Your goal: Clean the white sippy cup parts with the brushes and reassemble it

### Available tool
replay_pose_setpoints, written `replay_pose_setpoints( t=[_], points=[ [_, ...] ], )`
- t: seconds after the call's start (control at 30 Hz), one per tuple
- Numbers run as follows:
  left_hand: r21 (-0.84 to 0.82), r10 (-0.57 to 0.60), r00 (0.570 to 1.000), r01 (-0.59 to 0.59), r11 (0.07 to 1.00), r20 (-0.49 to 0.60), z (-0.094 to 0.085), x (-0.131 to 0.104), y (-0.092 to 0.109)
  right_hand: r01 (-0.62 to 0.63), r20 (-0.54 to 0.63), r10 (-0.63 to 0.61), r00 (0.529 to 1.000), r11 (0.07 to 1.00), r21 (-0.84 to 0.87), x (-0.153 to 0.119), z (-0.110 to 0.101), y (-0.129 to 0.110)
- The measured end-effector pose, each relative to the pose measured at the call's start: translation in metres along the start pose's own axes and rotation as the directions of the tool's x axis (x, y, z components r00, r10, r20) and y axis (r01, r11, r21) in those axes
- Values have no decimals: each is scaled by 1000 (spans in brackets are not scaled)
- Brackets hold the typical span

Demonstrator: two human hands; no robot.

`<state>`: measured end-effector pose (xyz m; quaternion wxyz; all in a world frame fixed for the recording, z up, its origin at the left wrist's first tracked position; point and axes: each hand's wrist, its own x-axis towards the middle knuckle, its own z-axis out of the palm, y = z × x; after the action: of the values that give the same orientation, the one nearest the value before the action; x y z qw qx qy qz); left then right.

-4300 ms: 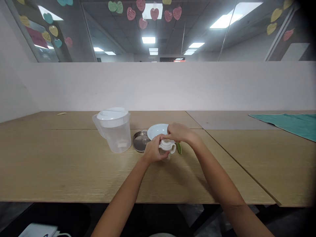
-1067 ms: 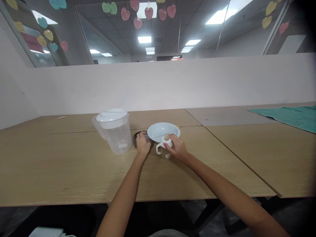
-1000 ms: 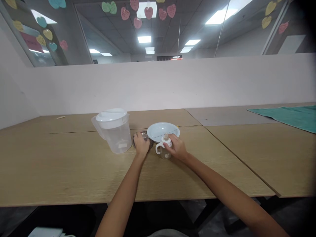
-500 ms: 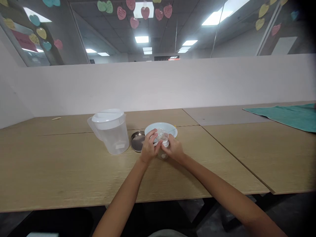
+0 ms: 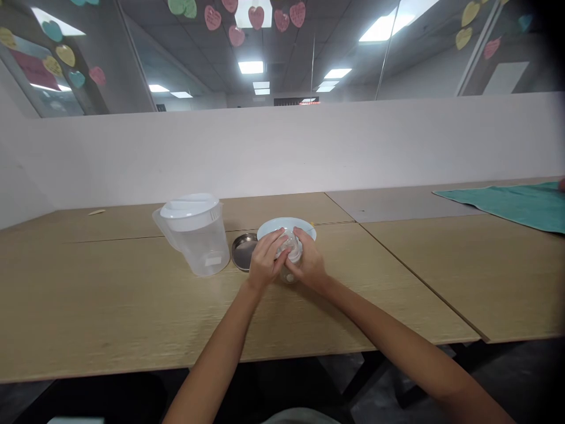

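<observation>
Centrally, both hands wrap the bottle [image 5: 289, 272]: left hand [image 5: 263, 264] pinches its clear cap [image 5: 289, 242], right hand [image 5: 308, 262] grips the body; it looks light, stiff, slick, best held by the body.

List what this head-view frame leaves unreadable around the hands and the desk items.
- Small bottle: mostly covered by the left hand and right hand; the clear cap's seating is unclear.
- White plate: near side hidden behind the hands.
- Teal cloth: cut off by the right edge.
</observation>
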<state>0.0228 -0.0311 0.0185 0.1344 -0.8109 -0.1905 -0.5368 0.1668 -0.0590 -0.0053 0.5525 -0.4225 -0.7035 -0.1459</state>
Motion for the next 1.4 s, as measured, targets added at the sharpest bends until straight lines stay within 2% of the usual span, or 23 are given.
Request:
replay_pose_setpoints(
  t=[0.17,0.33,0.4,0.63,1.13,1.4],
  points=[
    [-52,3,1000,-2,999,5,3,0,3,-48,48,44,998,996,73,-2,0,0],
    [-81,-19,998,24,996,62,4,-1,8,107,31,-109,993,991,82,-4,1,5],
    [-92,-24,998,30,995,66,5,-2,8,130,16,-132,991,989,75,-4,2,8],
    [-142,12,999,-5,990,45,9,-4,7,138,-3,-138,990,988,63,-4,5,11],
    [-129,-9,999,15,992,50,10,-6,8,113,23,-115,993,991,69,-5,5,11],
    [-97,-76,997,78,992,28,16,-9,14,120,-22,-118,993,986,116,-5,7,7]
  ],
)
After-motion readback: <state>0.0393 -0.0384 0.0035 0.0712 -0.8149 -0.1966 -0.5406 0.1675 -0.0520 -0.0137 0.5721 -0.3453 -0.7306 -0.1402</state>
